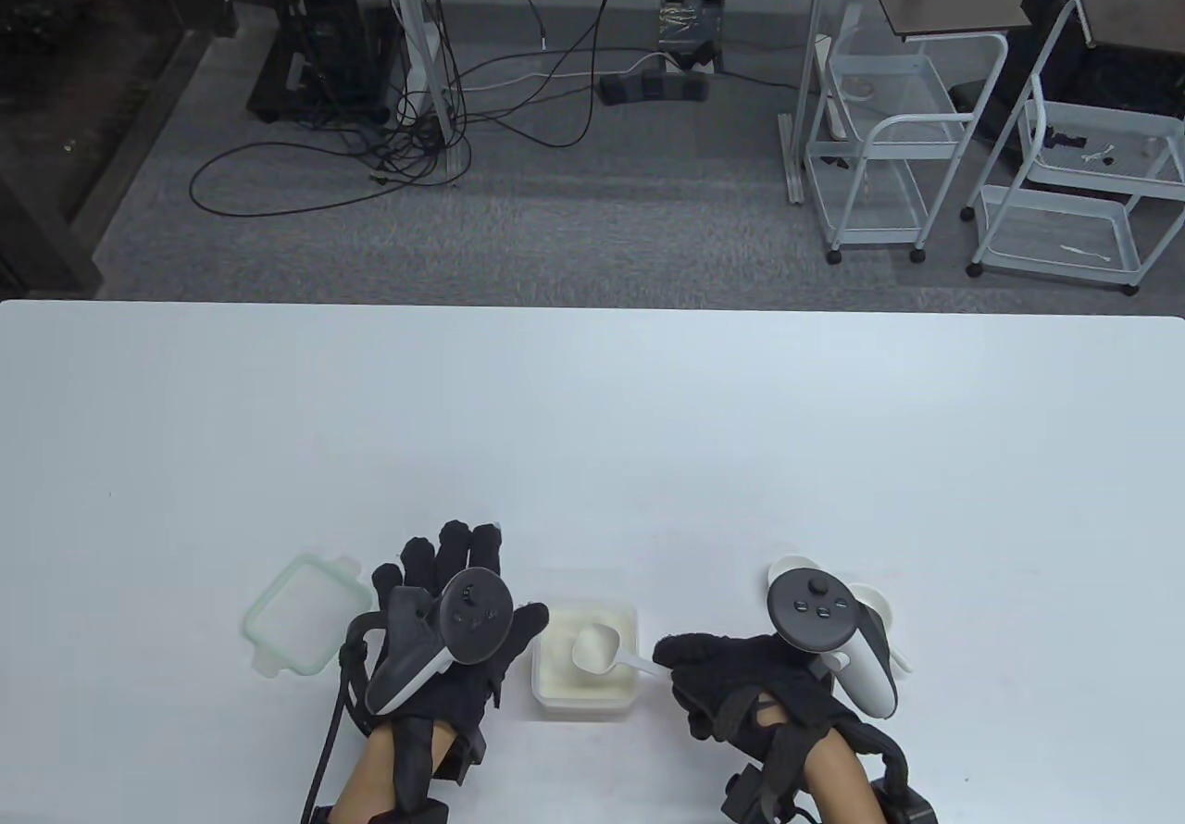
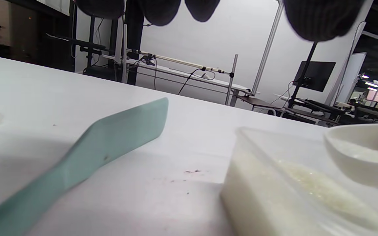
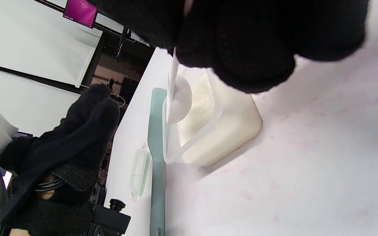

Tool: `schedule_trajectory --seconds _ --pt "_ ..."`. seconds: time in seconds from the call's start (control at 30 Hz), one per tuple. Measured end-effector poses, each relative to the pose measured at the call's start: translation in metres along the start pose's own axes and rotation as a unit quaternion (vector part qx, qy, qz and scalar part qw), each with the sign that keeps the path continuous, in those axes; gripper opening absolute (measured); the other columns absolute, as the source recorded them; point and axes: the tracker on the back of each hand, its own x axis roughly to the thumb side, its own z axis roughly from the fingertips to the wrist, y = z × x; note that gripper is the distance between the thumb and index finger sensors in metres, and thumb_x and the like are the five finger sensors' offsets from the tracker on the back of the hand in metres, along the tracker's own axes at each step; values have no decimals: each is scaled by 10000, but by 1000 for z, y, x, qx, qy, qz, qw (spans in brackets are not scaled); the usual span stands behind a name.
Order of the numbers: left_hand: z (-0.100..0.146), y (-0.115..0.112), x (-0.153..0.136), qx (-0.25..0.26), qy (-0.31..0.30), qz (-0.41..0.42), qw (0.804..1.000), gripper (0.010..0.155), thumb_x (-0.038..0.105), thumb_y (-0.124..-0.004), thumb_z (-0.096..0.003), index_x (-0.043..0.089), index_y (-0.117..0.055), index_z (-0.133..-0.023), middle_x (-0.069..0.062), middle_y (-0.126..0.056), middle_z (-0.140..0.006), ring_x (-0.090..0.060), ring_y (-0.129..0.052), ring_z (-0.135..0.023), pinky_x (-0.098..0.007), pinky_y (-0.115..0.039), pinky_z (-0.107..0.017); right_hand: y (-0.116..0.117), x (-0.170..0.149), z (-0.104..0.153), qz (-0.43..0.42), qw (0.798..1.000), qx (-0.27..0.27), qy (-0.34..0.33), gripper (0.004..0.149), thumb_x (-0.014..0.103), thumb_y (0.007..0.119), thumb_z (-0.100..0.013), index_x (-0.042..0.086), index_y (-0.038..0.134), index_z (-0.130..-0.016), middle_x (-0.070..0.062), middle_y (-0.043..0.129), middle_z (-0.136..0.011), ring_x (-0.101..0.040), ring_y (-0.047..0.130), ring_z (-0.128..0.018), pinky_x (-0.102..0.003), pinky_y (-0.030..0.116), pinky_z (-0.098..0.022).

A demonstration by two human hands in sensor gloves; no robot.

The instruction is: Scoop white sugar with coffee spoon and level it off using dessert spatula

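A clear square container of white sugar [image 1: 585,687] stands near the table's front edge. My right hand [image 1: 680,662] pinches the handle of a white coffee spoon [image 1: 597,648], whose bowl is above the sugar and holds some sugar [image 2: 363,153]. The right wrist view shows the spoon [image 3: 178,100] tilted over the container [image 3: 223,131]. A pale green dessert spatula [image 2: 110,147] lies flat on the table left of the container, also in the right wrist view [image 3: 156,154]. My left hand [image 1: 467,602] hovers open above it, fingers spread, holding nothing.
A clear lid with a green rim [image 1: 304,616] lies left of my left hand, and shows edge-on in the right wrist view [image 3: 139,170]. The white table [image 1: 592,435] stretches far behind the container. Carts and cables are on the floor beyond.
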Motion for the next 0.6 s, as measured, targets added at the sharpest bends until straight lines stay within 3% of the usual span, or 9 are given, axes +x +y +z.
schedule_trajectory --seconds 0.13,0.4,0.6 --pt "1 -2 4 4 -12 -25 1000 953 673 -662 -421 142 -373 -1158 -254 -392 -1214 -635 -470 -1036 -807 -369 -681 -3 2 3 -4 1000 -7 -6 443 168 739 -490 3 751 -901 -189 902 -589 -289 957 -400 -492 851 -335" --pt "1 -1 6 -1 -20 -22 1000 946 669 -666 -424 145 -380 -1157 -252 -393 -1216 -630 -463 -1041 -813 -354 -679 -30 4 20 -62 996 -58 -37 445 165 739 -490 0 749 -903 -191 900 -592 -293 955 -403 -495 848 -336" --pt "1 -5 8 -11 -21 -33 999 947 669 -666 -424 147 -377 -1159 -252 -384 -1218 -629 -453 -1043 -816 -348 -678 -72 0 54 -108 980 -157 -50 461 161 759 -486 -5 734 -916 -201 890 -609 -300 949 -419 -502 844 -347"
